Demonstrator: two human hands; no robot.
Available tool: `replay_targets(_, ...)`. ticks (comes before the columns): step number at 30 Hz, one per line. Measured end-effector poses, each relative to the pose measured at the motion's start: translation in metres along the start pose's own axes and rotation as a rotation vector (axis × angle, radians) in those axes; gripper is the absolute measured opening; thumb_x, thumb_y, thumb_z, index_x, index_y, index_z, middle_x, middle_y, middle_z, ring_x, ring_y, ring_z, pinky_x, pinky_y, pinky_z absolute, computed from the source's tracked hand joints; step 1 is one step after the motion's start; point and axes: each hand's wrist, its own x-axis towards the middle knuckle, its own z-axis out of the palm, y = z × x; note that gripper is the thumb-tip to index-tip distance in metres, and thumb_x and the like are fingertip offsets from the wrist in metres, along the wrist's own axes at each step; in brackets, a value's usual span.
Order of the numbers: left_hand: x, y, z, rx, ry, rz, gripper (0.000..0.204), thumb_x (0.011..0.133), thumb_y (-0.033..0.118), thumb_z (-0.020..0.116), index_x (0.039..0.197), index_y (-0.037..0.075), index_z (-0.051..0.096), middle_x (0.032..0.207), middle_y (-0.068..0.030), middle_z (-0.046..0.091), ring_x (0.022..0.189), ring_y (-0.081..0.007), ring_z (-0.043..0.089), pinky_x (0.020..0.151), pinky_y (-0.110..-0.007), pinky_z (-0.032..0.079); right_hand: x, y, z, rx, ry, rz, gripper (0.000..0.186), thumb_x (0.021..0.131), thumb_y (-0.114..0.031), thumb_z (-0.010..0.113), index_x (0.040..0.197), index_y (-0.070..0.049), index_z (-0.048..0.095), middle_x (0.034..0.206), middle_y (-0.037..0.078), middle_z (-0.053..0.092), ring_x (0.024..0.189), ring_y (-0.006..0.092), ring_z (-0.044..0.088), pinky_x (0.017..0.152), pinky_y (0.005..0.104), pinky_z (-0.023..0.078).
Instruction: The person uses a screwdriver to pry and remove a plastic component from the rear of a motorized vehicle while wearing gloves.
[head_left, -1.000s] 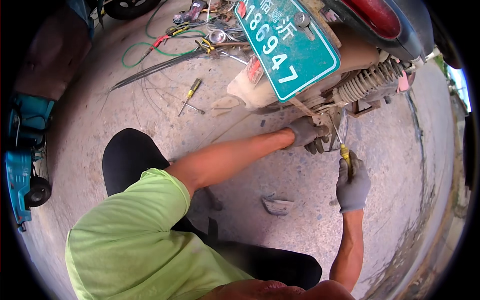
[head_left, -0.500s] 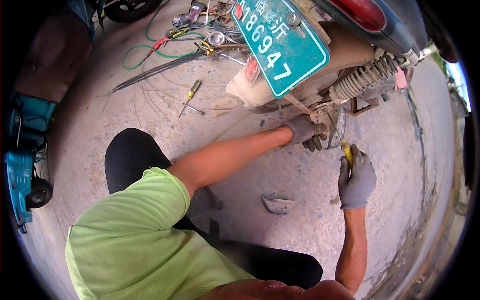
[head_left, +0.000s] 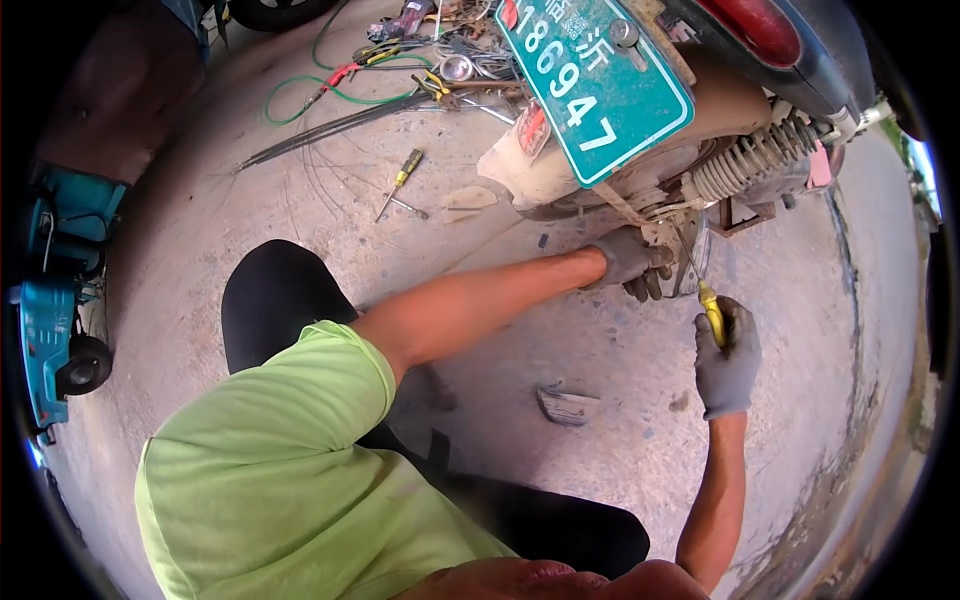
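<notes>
My right hand (head_left: 728, 357), in a grey glove, grips a screwdriver by its yellow handle (head_left: 712, 313). The thin shaft slants up and left toward dusty metal parts (head_left: 672, 238) below the rear of a two-wheeled vehicle (head_left: 735, 110). My left hand (head_left: 630, 265), gloved too, is closed against those parts, beside the shaft. What its curled fingers hold is hidden. Just right of the fingers is a pale grey piece (head_left: 690, 275). Above both hands are a coil spring shock absorber (head_left: 760, 155) and a green licence plate (head_left: 595, 85).
Another yellow-handled screwdriver (head_left: 408, 168) lies on the concrete to the left. Farther off is a pile of tools and wires (head_left: 470, 65) with a green cable (head_left: 285, 118). A broken grey piece (head_left: 568, 407) rests near my knees. Blue vehicle parts (head_left: 45, 340) stand at far left.
The whole view has shifted, so the scene sits farther right and slightly higher. My right hand's grip on the screwdriver handle has turned slightly; my left hand stays at the metal parts.
</notes>
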Motion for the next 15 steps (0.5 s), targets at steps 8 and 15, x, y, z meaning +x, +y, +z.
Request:
replay_targets(8,0.012,-0.019,-0.001,-0.073,-0.056,0.034,0.035,0.106,0.027,0.052,0.103,-0.005,0.066,0.093,-0.0181,0.075,0.065,-0.0262,0.074,0.060,-0.037,0.059,0.002,0.007,-0.004,0.532,-0.271,0.515,0.032,0.104,-0.029,0.062,0.120,-0.001,0.066,0.078,0.003,0.064,0.061,0.0104,0.057,0.055,0.0257,0.046)
replay_targets(15,0.009,-0.006,0.001,-0.001,-0.039,-0.031,0.036,0.106,0.029,0.053,0.105,-0.004,0.067,0.083,-0.0176,0.076,0.065,-0.0237,0.073,0.059,-0.034,0.058,0.000,0.017,-0.004,0.608,-0.299,0.629,0.037,0.105,-0.032,0.061,0.121,0.001,0.067,0.084,0.004,0.067,0.057,0.0071,0.052,0.052,0.0229,0.042)
